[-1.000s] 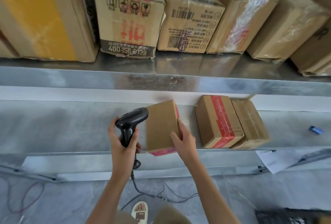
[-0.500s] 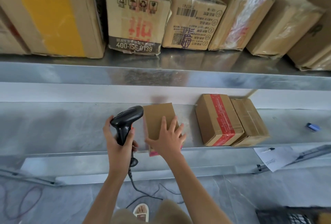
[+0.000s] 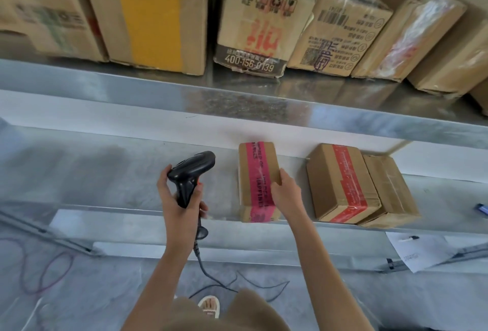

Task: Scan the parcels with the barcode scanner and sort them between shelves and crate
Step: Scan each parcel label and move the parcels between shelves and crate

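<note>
A small cardboard parcel (image 3: 257,166) with a pink tape strip lies flat on the lower metal shelf (image 3: 105,172). My right hand (image 3: 286,193) grips its right side, with the thumb lying across the pink tape. My left hand (image 3: 179,209) holds the black barcode scanner (image 3: 191,174) by its handle, left of the parcel, its head pointing right toward it. The scanner's cable hangs down to the floor.
Two more small parcels (image 3: 340,182) (image 3: 390,190) sit side by side on the same shelf to the right. The upper shelf (image 3: 158,92) carries a row of larger boxes (image 3: 258,21). A sheet of paper (image 3: 420,251) lies lower right. Cables trail on the floor.
The parcel was turned over from standing on edge to lying flat with its pink tape up, and it sits further back on the shelf. My right hand shifted to its right side.
</note>
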`<state>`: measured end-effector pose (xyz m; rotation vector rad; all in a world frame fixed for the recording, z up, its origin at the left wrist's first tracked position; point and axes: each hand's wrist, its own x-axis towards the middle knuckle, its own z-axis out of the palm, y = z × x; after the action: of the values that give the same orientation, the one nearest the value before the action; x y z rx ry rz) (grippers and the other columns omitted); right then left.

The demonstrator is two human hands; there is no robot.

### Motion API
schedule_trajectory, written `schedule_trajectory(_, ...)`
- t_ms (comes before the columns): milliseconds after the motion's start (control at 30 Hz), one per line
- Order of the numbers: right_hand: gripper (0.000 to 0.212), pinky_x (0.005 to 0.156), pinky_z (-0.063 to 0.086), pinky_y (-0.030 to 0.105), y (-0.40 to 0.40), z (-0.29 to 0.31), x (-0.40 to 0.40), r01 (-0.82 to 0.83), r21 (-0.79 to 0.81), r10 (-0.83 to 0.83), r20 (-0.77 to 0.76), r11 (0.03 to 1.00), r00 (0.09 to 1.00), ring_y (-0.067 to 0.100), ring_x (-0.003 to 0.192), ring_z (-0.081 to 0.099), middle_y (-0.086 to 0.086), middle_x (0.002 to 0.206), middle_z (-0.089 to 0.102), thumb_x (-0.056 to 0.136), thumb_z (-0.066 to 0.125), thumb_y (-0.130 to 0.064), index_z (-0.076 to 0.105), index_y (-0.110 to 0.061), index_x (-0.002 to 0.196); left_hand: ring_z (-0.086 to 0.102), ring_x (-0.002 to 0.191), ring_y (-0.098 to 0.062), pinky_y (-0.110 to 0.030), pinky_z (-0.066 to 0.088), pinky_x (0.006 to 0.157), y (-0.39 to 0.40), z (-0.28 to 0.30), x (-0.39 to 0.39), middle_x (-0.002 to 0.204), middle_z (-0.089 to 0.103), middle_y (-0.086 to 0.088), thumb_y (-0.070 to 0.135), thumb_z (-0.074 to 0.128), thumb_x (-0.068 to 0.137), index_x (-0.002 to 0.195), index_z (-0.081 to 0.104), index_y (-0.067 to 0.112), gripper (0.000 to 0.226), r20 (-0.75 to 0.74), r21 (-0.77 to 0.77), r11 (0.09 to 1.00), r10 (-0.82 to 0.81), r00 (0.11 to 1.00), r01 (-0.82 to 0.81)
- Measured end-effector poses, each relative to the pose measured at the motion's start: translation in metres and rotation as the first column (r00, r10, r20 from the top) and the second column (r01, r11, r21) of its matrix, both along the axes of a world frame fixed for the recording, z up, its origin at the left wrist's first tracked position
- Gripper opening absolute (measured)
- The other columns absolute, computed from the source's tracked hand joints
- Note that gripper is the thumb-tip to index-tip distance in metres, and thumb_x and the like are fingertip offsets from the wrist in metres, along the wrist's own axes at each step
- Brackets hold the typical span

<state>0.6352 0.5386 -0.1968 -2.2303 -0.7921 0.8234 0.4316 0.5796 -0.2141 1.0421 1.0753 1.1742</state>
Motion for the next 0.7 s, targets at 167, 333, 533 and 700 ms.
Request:
schedule_trajectory(167,0.055,0.117,0.024,0.061,0.008,-0.008,-0.020,-0.073,-0.162,0.123,0.324,0.984,0.938,0.043,0.148,0.018,0.009,0.163,0.017,0.106,0.034,-0.031,0.018,-0.024,0.158,0.058,0.052,-0.018,-0.028,0.054,0.053,0.002,0.003,-0.009,0.094,0.067,-0.009,0.004,0.063,0.097,0.144,0.030,0.038,0.067,-0.031,0.027,1.000,0.006,0.999,-0.006)
schedule_trajectory(333,0.077,0.117,0.018,0.056,0.015,-0.007,-0.034,-0.124,-0.279,0.233,0.401,0.952,0.886,0.043,0.148,0.013,0.008,0.167,-0.001,0.097,0.037,-0.066,0.008,-0.032,0.159,0.059,0.054,-0.017,-0.026,0.054,0.054,0.005,0.007,-0.020,0.085,0.067,-0.002,0.006,0.063,0.097,0.147,0.028,0.036,0.068,-0.057,0.044,0.999,0.030,0.998,-0.027)
schedule_trajectory(533,0.067,0.111,0.029,0.051,0.006,-0.020,-0.024,0.000,-0.069,0.033,0.472,0.998,0.881,0.037,0.134,0.033,-0.007,0.166,0.015,0.095,0.042,-0.059,0.021,-0.040,0.156,0.059,0.053,-0.018,-0.028,0.054,0.055,-0.002,0.014,-0.026,0.076,0.068,0.004,0.007,0.063,0.097,0.146,0.030,0.035,0.065,-0.070,0.088,0.996,-0.014,0.997,0.020)
schedule_trajectory(700,0.068,0.111,0.038,0.052,-0.016,-0.015,-0.023,0.105,0.479,-0.169,0.093,0.872,0.981,0.001,0.130,0.033,-0.030,0.155,0.027,0.080,0.049,-0.057,0.035,-0.054,0.146,0.059,0.055,-0.022,-0.031,0.053,0.056,-0.016,0.027,-0.034,0.078,0.068,0.000,0.012,0.065,0.097,0.141,0.032,0.043,0.063,-0.074,0.153,0.985,-0.067,0.995,0.077)
